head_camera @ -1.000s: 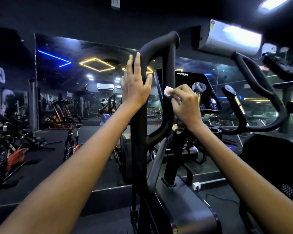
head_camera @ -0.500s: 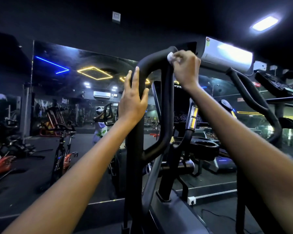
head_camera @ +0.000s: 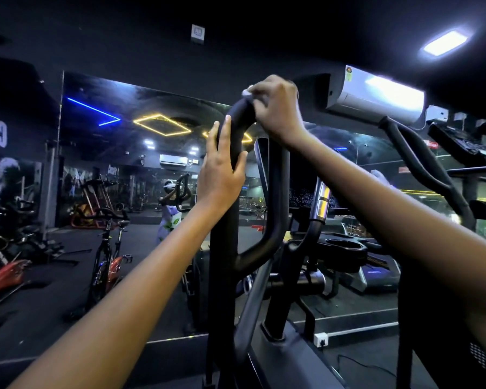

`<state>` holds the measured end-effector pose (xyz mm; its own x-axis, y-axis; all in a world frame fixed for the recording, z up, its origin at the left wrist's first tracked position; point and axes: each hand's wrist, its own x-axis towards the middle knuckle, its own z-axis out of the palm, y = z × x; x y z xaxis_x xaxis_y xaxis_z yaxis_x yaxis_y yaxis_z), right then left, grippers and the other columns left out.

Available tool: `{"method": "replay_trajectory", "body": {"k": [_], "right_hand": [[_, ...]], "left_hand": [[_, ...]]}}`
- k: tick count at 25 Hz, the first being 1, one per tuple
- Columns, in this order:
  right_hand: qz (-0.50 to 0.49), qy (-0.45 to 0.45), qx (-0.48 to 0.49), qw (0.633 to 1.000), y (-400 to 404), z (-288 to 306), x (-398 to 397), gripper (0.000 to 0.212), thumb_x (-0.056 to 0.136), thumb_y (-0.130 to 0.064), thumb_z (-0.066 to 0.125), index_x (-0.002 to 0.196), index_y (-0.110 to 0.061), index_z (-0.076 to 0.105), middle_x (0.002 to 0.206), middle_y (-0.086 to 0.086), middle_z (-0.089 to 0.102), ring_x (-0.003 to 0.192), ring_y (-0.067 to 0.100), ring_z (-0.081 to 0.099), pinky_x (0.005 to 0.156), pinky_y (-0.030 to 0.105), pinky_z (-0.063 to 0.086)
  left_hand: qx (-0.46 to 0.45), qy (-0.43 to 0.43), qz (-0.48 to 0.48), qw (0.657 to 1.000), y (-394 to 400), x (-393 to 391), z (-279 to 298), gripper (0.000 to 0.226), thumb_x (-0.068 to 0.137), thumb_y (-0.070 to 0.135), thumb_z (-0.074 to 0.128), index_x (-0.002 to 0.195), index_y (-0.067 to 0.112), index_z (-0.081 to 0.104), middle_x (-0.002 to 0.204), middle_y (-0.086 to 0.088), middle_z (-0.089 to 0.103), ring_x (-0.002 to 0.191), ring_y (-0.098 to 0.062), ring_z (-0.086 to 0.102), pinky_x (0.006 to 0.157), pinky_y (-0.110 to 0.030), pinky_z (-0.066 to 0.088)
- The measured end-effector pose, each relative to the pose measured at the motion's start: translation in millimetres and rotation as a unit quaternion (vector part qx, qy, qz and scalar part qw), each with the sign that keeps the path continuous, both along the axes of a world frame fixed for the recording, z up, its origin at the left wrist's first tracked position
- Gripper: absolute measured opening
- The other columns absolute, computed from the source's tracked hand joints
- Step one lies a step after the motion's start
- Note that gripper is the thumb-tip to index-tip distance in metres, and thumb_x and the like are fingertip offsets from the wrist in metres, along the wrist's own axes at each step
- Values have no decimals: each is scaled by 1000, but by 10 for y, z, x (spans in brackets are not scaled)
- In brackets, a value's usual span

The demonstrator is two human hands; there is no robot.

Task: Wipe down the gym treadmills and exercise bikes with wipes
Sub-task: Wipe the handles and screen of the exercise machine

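Observation:
A black looped handlebar [head_camera: 227, 220] of an exercise machine rises in front of me. My left hand [head_camera: 222, 172] holds its left upright just below the top bend, fingers extended along the bar and thumb round it. My right hand [head_camera: 275, 108] sits over the top curve of the loop and pinches a small white wipe [head_camera: 247, 91] against the bar; only an edge of the wipe shows past my fingers. The machine's dark console screen [head_camera: 264, 169] stands behind the loop.
A second curved black handle [head_camera: 421, 164] rises at the right. A wall mirror [head_camera: 110, 178] ahead reflects spin bikes and gym machines. An air conditioner [head_camera: 376, 94] hangs high at the right. A cup-holder tray [head_camera: 345, 245] and a floor socket [head_camera: 320, 339] lie below.
My right hand with the wipe has climbed from the loop's inner right side to its top curve and slid a little left. My left hand stays on the left upright.

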<state>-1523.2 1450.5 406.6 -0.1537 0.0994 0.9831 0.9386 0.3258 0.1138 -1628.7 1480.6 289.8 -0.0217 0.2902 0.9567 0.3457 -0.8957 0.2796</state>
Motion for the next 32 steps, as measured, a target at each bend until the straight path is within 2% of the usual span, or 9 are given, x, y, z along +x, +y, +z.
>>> {"method": "replay_trajectory", "body": {"k": [2, 7, 11, 15, 17, 20, 24, 28, 32], "right_hand": [[45, -69, -22, 996, -3, -91, -20, 23, 80, -5, 56, 96, -3, 73, 93, 16, 65, 82, 18, 60, 69, 4, 34], [-36, 72, -27, 996, -81, 196, 133, 22, 88, -14, 56, 102, -9, 73, 104, 14, 66, 95, 23, 62, 71, 9, 31], [80, -102, -45, 991, -50, -230, -113, 23, 76, -5, 58, 92, -2, 74, 84, 8, 62, 77, 14, 56, 67, 0, 31], [53, -1, -28, 998, -141, 21, -69, 27, 78, -20, 57, 90, -4, 75, 87, 15, 64, 80, 19, 57, 65, 10, 28], [70, -48, -25, 996, -97, -187, -167, 20, 76, -9, 59, 86, -1, 74, 84, 18, 64, 76, 23, 60, 64, 8, 30], [103, -158, -47, 981, -63, -444, -186, 14, 75, 1, 64, 83, -1, 74, 78, 16, 62, 69, 12, 53, 63, -2, 32], [101, -40, -14, 994, -98, -231, -193, 10, 78, -5, 65, 81, 0, 73, 80, 19, 63, 69, 20, 58, 61, 2, 33], [92, -179, -48, 978, -58, -722, -238, 19, 72, -3, 56, 82, 0, 72, 81, 17, 63, 74, 27, 62, 65, 17, 37], [118, -95, -21, 988, -140, -573, -183, 23, 84, -18, 58, 81, 0, 72, 78, 16, 61, 69, 21, 59, 61, 7, 32]], "left_hand": [[-1, 1, 1, 1000, -5, -3, -30, 65, 97, 25, 49, 151, 22, 12, 157, -7, 15, 127, -27, 44, 92, -34, 47], [-11, 16, -4, 1000, -65, -32, -263, 68, 98, 26, 48, 151, 24, 6, 158, -7, 8, 120, -28, 50, 77, -23, 42], [-47, 21, -8, 999, -141, -56, -481, 71, 97, 26, 49, 151, 27, 3, 156, -7, 14, 109, -28, 55, 82, -26, 35], [-74, 37, -11, 997, -172, -92, -524, 73, 97, 32, 48, 150, 33, -3, 151, -10, 24, 101, -27, 58, 72, -25, 38], [-73, 36, -16, 997, -165, -91, -542, 72, 97, 33, 47, 149, 35, -3, 149, -11, 27, 105, -28, 57, 74, -26, 39], [-75, 23, -33, 996, -168, -87, -595, 71, 97, 34, 47, 147, 40, -4, 146, -10, 30, 111, -29, 55, 86, -35, 45], [-84, 25, -47, 995, -187, -89, -756, 67, 98, 37, 43, 147, 39, -4, 152, -8, 23, 124, -26, 46, 86, -26, 37], [-61, 46, -10, 997, -218, -101, -929, 69, 85, 57, 21, 143, 36, -8, 158, -3, 11, 116, -22, 51, 74, -18, 32], [-51, 79, 1, 996, -221, -137, -1033, 76, 87, 55, 23, 150, 21, -5, 160, 0, -2, 135, -12, 28, 81, -6, 19]]}}
